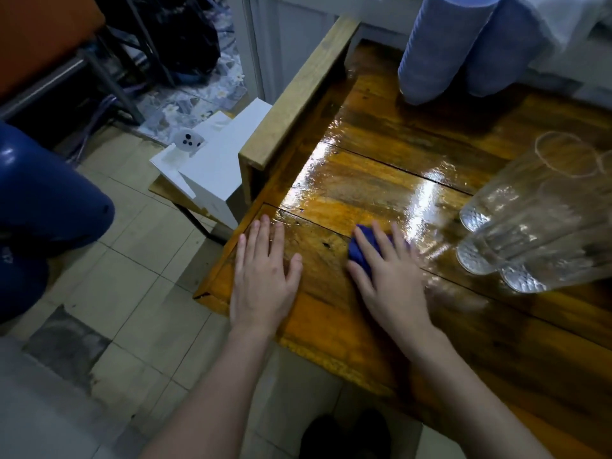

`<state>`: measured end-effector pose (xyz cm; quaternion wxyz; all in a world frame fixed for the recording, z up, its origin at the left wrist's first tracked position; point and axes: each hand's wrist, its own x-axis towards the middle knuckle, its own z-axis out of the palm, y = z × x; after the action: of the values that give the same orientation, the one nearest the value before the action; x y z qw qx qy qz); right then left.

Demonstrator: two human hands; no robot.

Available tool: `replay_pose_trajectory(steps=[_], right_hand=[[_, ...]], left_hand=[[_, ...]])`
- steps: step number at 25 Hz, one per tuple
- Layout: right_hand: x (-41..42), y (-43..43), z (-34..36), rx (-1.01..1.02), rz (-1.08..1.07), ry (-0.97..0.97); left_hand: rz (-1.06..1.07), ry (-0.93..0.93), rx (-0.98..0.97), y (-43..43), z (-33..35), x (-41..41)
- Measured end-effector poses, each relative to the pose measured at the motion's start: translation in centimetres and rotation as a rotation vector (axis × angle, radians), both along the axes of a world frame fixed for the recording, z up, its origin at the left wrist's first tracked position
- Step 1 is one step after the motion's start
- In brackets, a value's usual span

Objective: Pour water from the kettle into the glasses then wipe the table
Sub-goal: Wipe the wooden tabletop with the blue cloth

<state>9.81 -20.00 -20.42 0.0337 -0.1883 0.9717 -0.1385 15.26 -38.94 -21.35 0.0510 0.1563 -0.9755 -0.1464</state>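
My right hand [390, 279] lies flat with spread fingers on a blue cloth [362, 248], pressing it onto the wet, shiny wooden table [381, 167] near its front left corner. My left hand [265, 276] rests flat on the table's corner, fingers straight, holding nothing. Three clear patterned glasses [536, 226] stand close to the right of the cloth hand. No kettle is in view.
Two blue ribbed stacks [440, 51] stand at the table's back. A raised wooden rail [298, 94] runs along the left edge. White boxes [212, 160] sit beside the table on the left. A person's blue-clad leg [43, 207] is on the tiled floor at left.
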Motion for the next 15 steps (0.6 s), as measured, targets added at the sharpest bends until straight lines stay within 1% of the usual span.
replay_pose_trajectory(steps=[2,4,9,11,13,15], right_hand=[[-1.4,-3.5,-0.1,0.015,0.06,0.003],[-1.0,-5.0,-0.1,-0.002,0.118,0.001],[5.3,-0.2,-0.4,-0.038,0.173,0.021],[7.8,2.8,-0.6,0.002,0.123,0.026],[9.4,6.1,-0.7,0.024,0.011,0.024],[10.2,10.0,-0.5,0.03,-0.112,0.007]], left_hand=[[-0.004,-0.02,-0.027,0.1,0.0,0.1],[-0.023,-0.042,-0.061,0.0,0.0,0.1],[-0.121,-0.081,-0.068,0.0,0.5,0.5],[-0.186,-0.061,-0.114,2.2,1.1,0.2],[-0.324,-0.024,-0.08,6.5,1.3,-0.5],[-0.393,-0.029,-0.043,10.5,1.0,-0.6]])
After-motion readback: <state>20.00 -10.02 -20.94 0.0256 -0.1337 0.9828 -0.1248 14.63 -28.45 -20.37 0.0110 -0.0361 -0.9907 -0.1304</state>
